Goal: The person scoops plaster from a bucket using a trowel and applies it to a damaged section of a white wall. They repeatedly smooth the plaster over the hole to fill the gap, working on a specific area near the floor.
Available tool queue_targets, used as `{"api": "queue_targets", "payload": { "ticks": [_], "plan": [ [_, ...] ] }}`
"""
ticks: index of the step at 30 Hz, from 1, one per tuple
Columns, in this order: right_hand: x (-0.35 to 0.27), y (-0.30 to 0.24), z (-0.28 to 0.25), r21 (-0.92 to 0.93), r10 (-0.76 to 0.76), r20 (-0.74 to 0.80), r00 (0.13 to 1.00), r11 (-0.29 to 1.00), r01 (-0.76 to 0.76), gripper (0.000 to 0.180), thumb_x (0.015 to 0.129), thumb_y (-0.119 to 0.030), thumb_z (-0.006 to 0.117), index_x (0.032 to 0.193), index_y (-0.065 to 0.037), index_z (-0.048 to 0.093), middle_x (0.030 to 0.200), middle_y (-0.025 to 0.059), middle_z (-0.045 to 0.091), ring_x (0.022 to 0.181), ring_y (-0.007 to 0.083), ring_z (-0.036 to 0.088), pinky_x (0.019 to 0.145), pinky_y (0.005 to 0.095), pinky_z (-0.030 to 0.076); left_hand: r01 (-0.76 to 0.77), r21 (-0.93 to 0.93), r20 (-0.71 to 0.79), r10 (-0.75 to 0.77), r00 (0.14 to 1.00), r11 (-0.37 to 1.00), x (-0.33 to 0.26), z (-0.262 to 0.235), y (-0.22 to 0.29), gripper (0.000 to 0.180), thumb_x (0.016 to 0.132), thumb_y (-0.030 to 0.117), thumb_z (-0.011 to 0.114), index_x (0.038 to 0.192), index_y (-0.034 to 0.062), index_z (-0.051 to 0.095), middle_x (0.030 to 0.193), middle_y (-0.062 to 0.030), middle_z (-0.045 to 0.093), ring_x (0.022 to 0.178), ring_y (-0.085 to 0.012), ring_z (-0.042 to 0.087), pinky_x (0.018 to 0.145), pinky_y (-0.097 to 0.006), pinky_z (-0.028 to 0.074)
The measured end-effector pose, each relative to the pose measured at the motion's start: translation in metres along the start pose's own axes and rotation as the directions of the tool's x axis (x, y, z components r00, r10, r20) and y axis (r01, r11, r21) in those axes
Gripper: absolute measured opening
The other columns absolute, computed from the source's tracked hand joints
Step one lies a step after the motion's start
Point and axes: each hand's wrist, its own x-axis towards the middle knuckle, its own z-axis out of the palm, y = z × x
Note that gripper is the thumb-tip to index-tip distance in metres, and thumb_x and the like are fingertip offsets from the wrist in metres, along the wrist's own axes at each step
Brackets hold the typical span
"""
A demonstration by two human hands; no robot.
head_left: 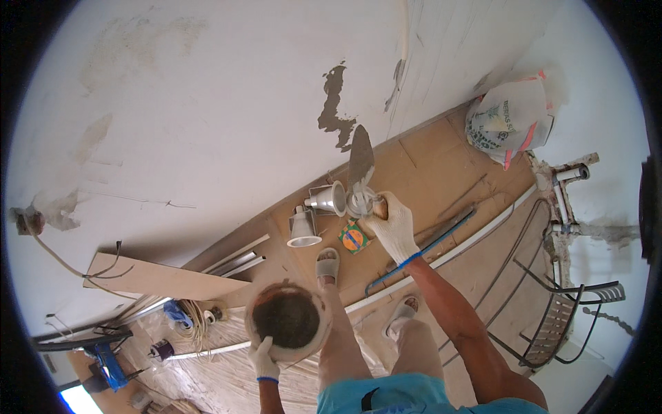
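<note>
A white knit glove with a blue cuff covers my right hand (394,228), which is closed round the wooden handle of a trowel (360,157). Grey material coats the trowel's pointed blade, held up near the white wall (255,90). Just left of its tip, a dark, wet-looking patch of mortar (333,103) marks the wall. My left hand (265,360), gloved too, grips the near-left rim of a round bucket (308,350), thumb over the edge. Dark grey mortar (286,317) lies inside it.
Cone-shaped lamp fittings (303,228) and an orange-green box (354,237) lie on the floor. A blue bar (427,247) and long white pipe (476,231) cross it. At right are a white sack (507,124), wall pipes (560,196) and a metal chair (555,328); at left, a board (162,272).
</note>
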Motion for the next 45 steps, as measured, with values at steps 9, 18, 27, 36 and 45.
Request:
{"api": "queue_targets", "payload": {
  "ticks": [9,18,27,36,45],
  "plan": [
    [0.106,0.034,0.065,-0.005,0.03,-0.174,0.984,1.0,-0.031,0.023,0.08,-0.011,0.076,0.096,-0.005,0.061,0.076,0.0087,0.06,0.071,0.0264,0.061,0.071,0.0392,0.051,0.167,-0.028,-0.135,-0.169,0.976,0.986,-0.03,-0.13,-0.042,0.054,0.095,0.011,0.066,0.146,0.0015,0.052,0.135,-0.0143,0.064,0.12,-0.0291,0.065,0.101,-0.044,0.057],
    [0.16,0.047,0.098,0.093,0.05,-0.219,0.974,0.995,-0.03,0.022,0.079,-0.01,0.075,0.093,-0.004,0.059,0.076,0.0075,0.06,0.068,0.0224,0.058,0.067,0.0372,0.05,0.415,-0.115,-0.325,-0.429,0.843,0.903,-0.079,-0.19,-0.079,0.054,0.103,0.02,0.06,0.153,0.0027,0.047,0.144,-0.0166,0.059,0.13,-0.0331,0.059,0.109,-0.047,0.052],
    [0.196,0.056,0.104,0.02,-0.015,-0.257,0.966,1.0,0.021,0.019,0.081,-0.009,0.073,0.091,-0.005,0.058,0.073,0.0097,0.06,0.069,0.0278,0.063,0.066,0.0411,0.051,0.536,-0.155,-0.42,-0.546,0.724,0.83,-0.103,-0.224,-0.098,0.047,0.103,0.027,0.063,0.141,-0.0006,0.057,0.123,-0.0136,0.068,0.108,-0.027,0.067,0.093,-0.039,0.057],
    [0.184,0.068,0.113,-0.14,0.024,-0.227,0.974,0.988,-0.057,0.021,0.08,-0.013,0.074,0.093,-0.005,0.059,0.076,0.0139,0.064,0.075,0.0361,0.066,0.07,0.0452,0.052,0.49,-0.184,-0.384,-0.521,0.762,0.852,-0.106,-0.202,-0.064,0.05,0.101,0.022,0.064,0.147,0.0044,0.053,0.129,-0.0144,0.066,0.115,-0.0301,0.066,0.099,-0.043,0.057],
    [0.163,0.09,0.098,-0.129,-0.039,-0.211,0.977,0.992,0.011,0.022,0.08,-0.013,0.075,0.095,-0.005,0.061,0.078,0.0128,0.064,0.074,0.034,0.065,0.07,0.0433,0.052,0.459,-0.194,-0.349,-0.498,0.794,0.867,-0.092,-0.179,-0.045,0.052,0.101,0.018,0.063,0.15,0.005,0.049,0.138,-0.0158,0.062,0.125,-0.0324,0.062,0.107,-0.047,0.054]
  ]
}}
